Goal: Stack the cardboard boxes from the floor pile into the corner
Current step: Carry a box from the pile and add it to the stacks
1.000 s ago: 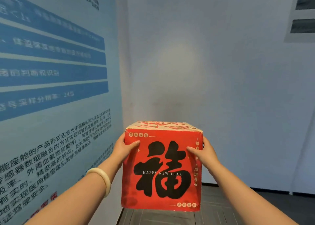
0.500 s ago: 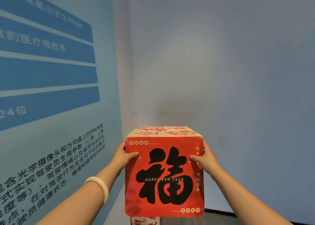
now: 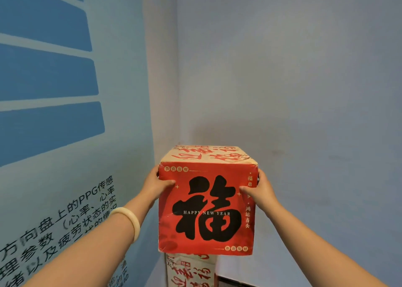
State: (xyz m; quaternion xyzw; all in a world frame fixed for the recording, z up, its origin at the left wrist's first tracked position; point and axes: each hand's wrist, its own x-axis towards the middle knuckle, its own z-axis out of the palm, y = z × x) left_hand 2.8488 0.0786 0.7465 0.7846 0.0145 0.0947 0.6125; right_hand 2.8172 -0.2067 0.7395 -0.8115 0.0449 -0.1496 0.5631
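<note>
Left hand (image 3: pixel 155 185) and right hand (image 3: pixel 262 192) clasp a red box (image 3: pixel 206 208) reading "HAPPY NEW YEAR" across a large black 福.

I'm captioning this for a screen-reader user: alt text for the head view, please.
Two bare hands, left hand and right hand, grip a red cardboard box printed "HAPPY NEW YEAR" by its sides, above another box in a wall corner. A pale bangle circles the left wrist.
</note>
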